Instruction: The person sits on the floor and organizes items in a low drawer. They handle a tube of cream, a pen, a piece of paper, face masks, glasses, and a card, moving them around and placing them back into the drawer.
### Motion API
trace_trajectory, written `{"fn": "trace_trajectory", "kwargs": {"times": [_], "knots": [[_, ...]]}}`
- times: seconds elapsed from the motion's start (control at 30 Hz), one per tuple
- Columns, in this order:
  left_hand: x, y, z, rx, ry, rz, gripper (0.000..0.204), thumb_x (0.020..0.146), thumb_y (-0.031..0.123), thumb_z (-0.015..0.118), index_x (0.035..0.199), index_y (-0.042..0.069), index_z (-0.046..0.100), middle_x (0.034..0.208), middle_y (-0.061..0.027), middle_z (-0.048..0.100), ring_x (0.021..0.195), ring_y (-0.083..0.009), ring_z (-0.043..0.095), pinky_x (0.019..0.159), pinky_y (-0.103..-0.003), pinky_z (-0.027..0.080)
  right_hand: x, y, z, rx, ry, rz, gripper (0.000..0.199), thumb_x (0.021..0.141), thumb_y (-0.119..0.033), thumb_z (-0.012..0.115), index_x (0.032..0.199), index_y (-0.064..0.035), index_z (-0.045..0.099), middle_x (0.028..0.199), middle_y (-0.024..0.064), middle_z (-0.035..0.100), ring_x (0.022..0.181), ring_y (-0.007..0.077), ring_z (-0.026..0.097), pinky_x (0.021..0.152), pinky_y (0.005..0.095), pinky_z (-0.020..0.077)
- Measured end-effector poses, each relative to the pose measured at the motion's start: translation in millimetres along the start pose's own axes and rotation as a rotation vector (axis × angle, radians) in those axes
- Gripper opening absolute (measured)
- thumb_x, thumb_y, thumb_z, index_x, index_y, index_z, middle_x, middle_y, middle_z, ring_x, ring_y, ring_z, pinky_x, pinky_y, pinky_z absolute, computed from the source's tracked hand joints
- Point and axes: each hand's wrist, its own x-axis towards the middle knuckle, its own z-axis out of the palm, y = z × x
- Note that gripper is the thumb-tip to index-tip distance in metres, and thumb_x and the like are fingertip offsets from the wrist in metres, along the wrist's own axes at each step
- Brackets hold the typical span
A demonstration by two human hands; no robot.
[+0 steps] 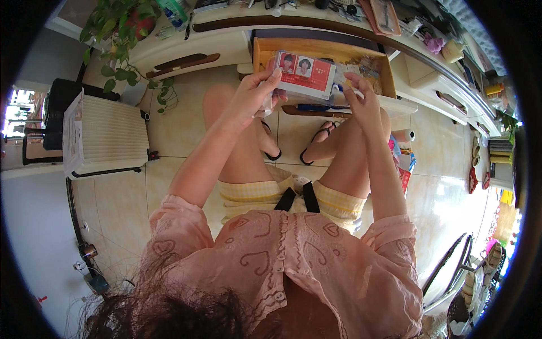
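A red and white card with two small portrait photos sits in a clear plastic sleeve, held over an open drawer. My left hand pinches its left end, thumb on top and fingers underneath. Some crumpled clear plastic shows below those fingers. At the card's right end is my right hand, its fingers curled together close to the sleeve's edge. What lies between these fingertips is too small to make out. The wooden drawer holds small clear packets and other little items, partly hidden behind the card.
My bare knees flank the drawer front. A white ribbed suitcase stands at the left, below a trailing plant. Assorted small things lie along the cabinet top. A white roll and colourful bags are by my right leg.
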Motion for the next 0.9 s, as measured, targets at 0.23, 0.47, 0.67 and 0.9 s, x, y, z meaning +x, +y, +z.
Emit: {"fn": "trace_trajectory", "kwargs": {"times": [0.23,0.47,0.67,0.9], "knots": [[2.0,-3.8,3.7,0.051,0.012,0.018,0.037,0.087,0.038,0.054,0.099,0.003,0.060,0.072,-0.0064,0.058,0.049,-0.0052,0.045,0.041,-0.018,0.031,-10.1,-21.5,6.5,0.312,-0.218,0.164,0.024,0.090,-0.023,0.051,0.097,-0.0017,0.059,0.080,-0.0028,0.054,0.076,0.0048,0.045,0.068,0.0184,0.0369],[0.7,-3.3,6.5,0.052,0.024,0.056,0.038,0.085,0.042,0.056,0.086,0.005,0.061,0.067,-0.0054,0.059,0.048,-0.0036,0.045,0.036,-0.018,0.027,-10.3,-24.8,8.2,0.348,-0.169,0.204,0.026,0.091,-0.023,0.051,0.093,0.0008,0.059,0.076,-0.0031,0.054,0.072,0.0044,0.045,0.064,0.0175,0.0369],[-0.3,-1.6,5.0,0.055,0.012,0.043,0.039,0.085,0.042,0.056,0.088,0.004,0.062,0.068,-0.0044,0.059,0.051,-0.0041,0.046,0.040,-0.017,0.031,-11.6,-26.8,7.4,0.314,-0.137,0.187,0.025,0.091,-0.022,0.050,0.091,0.0014,0.059,0.076,-0.0028,0.054,0.072,0.0046,0.046,0.065,0.0184,0.0381],[-1.0,-0.9,5.2,0.049,0.010,0.048,0.039,0.085,0.042,0.056,0.091,0.004,0.063,0.070,-0.0015,0.058,0.056,-0.0048,0.050,0.045,-0.018,0.034,-12.8,-21.7,7.9,0.320,-0.149,0.159,0.027,0.091,-0.025,0.049,0.088,0.0000,0.058,0.072,-0.0031,0.052,0.069,0.0044,0.044,0.062,0.0189,0.0375]]}}
